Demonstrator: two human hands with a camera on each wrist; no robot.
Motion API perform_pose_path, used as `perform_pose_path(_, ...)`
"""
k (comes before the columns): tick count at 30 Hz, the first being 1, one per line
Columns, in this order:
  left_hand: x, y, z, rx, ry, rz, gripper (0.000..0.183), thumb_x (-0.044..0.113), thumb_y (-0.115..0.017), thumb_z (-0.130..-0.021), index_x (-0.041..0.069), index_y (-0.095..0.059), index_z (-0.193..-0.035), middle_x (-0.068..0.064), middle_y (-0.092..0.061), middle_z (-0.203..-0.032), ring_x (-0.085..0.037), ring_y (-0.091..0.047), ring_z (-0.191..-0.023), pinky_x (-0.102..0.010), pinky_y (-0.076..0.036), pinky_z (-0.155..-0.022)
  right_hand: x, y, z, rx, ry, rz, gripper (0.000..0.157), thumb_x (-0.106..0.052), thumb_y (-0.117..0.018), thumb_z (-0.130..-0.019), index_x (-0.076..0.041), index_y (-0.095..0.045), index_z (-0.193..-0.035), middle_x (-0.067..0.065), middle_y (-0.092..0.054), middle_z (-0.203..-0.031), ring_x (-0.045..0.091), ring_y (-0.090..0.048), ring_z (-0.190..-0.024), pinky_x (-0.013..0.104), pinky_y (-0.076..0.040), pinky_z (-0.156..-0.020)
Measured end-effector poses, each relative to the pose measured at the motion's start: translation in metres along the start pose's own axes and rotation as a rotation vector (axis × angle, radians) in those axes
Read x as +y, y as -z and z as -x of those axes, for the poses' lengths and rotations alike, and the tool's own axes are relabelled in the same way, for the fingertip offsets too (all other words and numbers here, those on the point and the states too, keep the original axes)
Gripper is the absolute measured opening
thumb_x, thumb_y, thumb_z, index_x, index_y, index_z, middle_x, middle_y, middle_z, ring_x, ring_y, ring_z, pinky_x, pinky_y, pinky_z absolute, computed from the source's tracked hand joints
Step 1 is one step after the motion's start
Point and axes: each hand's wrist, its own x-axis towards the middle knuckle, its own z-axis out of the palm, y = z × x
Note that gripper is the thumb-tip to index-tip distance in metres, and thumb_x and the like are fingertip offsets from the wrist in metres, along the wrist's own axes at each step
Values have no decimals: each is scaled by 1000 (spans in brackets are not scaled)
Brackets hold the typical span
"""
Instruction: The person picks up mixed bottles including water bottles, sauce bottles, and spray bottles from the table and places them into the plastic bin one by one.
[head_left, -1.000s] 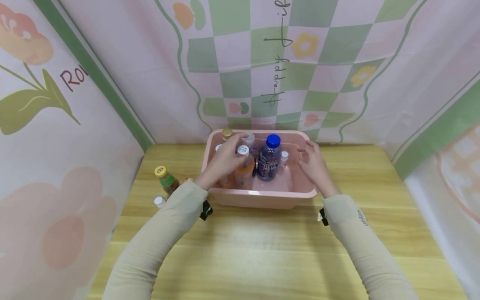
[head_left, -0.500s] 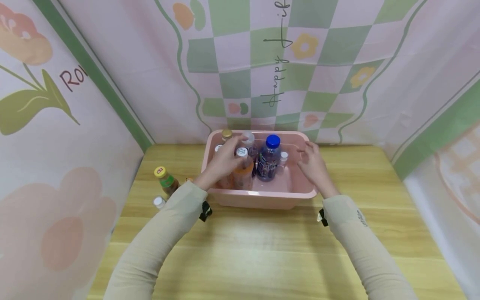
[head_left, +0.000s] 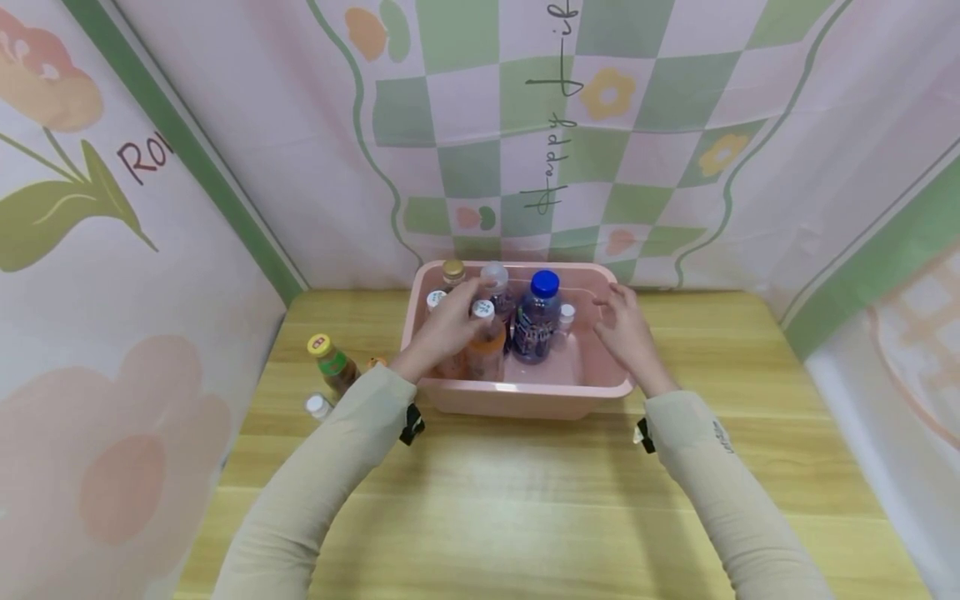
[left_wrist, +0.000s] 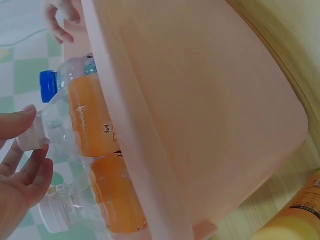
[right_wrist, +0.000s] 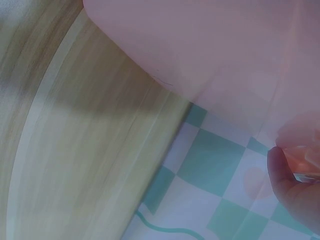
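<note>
My left hand (head_left: 448,323) reaches over the left side of a pink plastic basin (head_left: 525,388). Thumb and fingers pinch the white cap of a clear bottle with an orange label (left_wrist: 92,117), standing inside the basin. A similar orange-labelled bottle (left_wrist: 117,195) stands beside it. Around them in the basin are a gold-capped bottle (head_left: 453,270), a clear-capped bottle (head_left: 495,277), a blue-capped purple bottle (head_left: 536,329) and a small white-capped bottle (head_left: 567,315). At the basin's right rim, my right hand (head_left: 628,332) rests with loosely bent fingers, holding no bottle.
Left of the basin, a yellow-capped bottle with a green label (head_left: 334,364) and a small white-capped bottle (head_left: 318,407) are on the wooden table (head_left: 487,508). A yellow-capped orange bottle (left_wrist: 292,220) lies near the basin's base. A checkered curtain (head_left: 540,167) hangs directly behind.
The orange-labelled bottle's white cap has sunk slightly lower into the basin under my left hand. My right hand has stayed at the rim.
</note>
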Motion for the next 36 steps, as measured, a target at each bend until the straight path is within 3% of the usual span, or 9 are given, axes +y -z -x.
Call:
perform_pose_path(28, -2, 0, -1, -6, 9, -38, 59, 1, -60, -88, 4, -39, -142, -15, -53, -134, -26, -52, -126, -35, -45, -107, 2, 0, 1, 9, 20, -2, 40, 1, -55, -84, 10, -52, -123, 29, -20, -153, 55, -31, -132, 65, -31, -108)
perform_pose_path(36, -1, 0, 0, -19, 19, -7, 59, 2, -61, -88, 5, -38, -143, -14, -52, -136, -25, -50, -127, -34, -44, -108, 2, 0, 0, 3, 21, -12, 41, 1, -54, -84, 11, -51, -123, 30, -19, -152, 56, -30, -133, 66, -30, -108)
